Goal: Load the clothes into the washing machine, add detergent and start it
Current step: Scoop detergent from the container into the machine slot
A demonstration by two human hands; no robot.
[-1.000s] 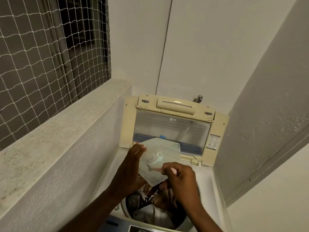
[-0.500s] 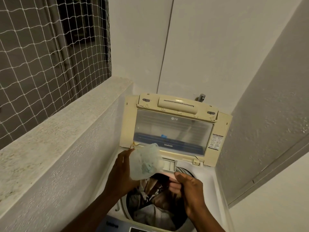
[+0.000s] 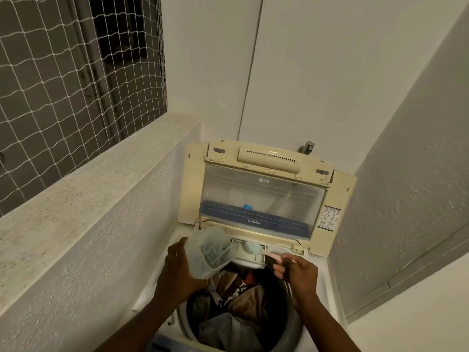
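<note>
A top-load washing machine stands with its cream lid raised against the back wall. Mixed dark and brown clothes fill the drum. My left hand holds a translucent plastic tub of bluish detergent powder, tilted, at the drum's back left. My right hand pinches the handle of a pink spoon. A heap of blue-green powder sits on the spoon, right above the open detergent drawer at the back rim.
A rough concrete ledge runs along the left, with a netted window above it. A metal tap sticks out of the wall behind the lid. White walls close in at the right and back.
My left hand has lowered and tilted the tub to the left. My right hand has come out of the tub and carried the loaded spoon back over the detergent drawer.
</note>
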